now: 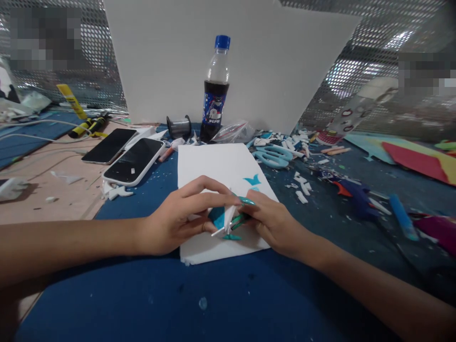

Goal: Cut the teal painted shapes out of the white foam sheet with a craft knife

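Both my hands meet over a white foam sheet point(221, 166) lying on a blue mat point(171, 294). My left hand point(178, 216) is closed in a pinch on a small white and teal foam piece point(221, 219) held at the sheet's near part. My right hand point(269, 218), with long teal nails, is closed too and pinches the same piece from the right. A small teal cut-out shape point(252, 180) lies on the sheet beyond my right hand.
A Pepsi bottle point(215, 92) stands behind the sheet, before a large white board point(228, 57). Two phones point(123, 154), a wire spool point(178, 126), light-blue scissors point(272, 156), foam scraps, a glue gun point(356, 194) and coloured sheets point(416, 159) lie around.
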